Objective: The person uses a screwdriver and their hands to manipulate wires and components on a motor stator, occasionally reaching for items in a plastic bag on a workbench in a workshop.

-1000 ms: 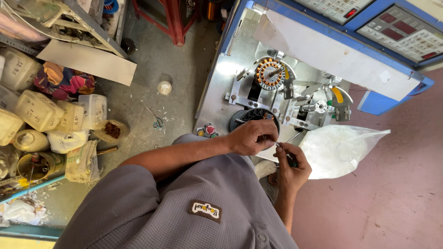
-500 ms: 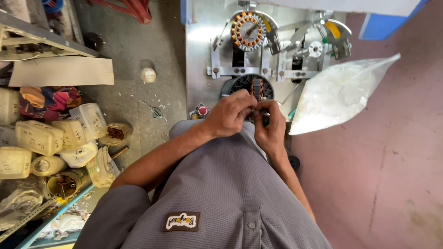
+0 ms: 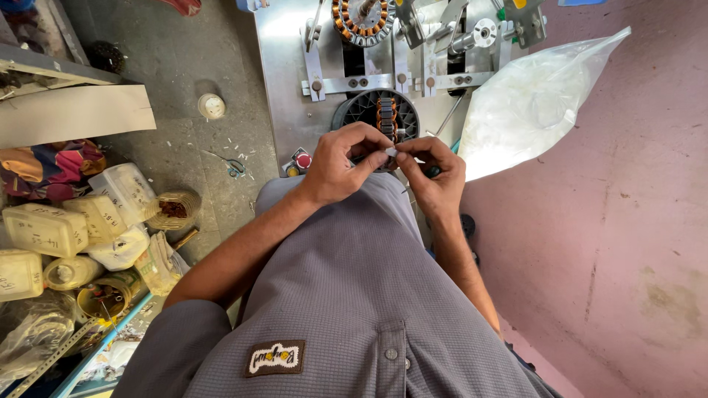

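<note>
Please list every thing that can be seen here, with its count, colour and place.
stator core: one, copper and silver, top of machine.
black ring holder: one, black, machine front, above hands.
metal machine plate: one, silver, top centre.
plastic bag: one, whitish, right of machine.
plastic jugs: several, yellowish white, left floor.
small round lid: one, white, grey floor.
red button: one, machine edge.
left hand: pinching a small pale piece.
right hand: fingertips meet the left.

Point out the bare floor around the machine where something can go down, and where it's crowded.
Bare grey floor lies between the metal machine plate and the cardboard sheet, apart from a small white cap. The pink floor right of the white plastic bag is open. Crowded: the plastic bottles at left, and where both hands work.
</note>
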